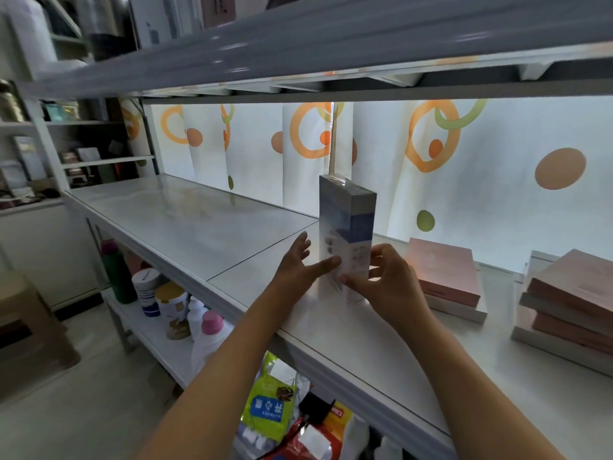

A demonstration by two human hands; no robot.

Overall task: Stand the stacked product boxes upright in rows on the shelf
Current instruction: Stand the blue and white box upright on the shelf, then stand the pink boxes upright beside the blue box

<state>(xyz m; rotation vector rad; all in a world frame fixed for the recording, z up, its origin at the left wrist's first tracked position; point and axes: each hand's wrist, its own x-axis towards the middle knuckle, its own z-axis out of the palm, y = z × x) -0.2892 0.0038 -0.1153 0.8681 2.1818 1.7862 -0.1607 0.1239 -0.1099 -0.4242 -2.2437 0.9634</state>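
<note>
Standing box between hands

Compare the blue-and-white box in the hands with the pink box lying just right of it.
The film-wrapped blue-and-white box stands upright on its narrow end; the pink box lies flat on a white box. Both hands hold the blue one, left hand and right hand; nothing touches the pink one. Both sit on the white shelf.

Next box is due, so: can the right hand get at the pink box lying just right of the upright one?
Probably yes. The pink box lies flat, top bare, beside the right hand, with nothing between. But that hand is holding the upright box and must let go.
</note>
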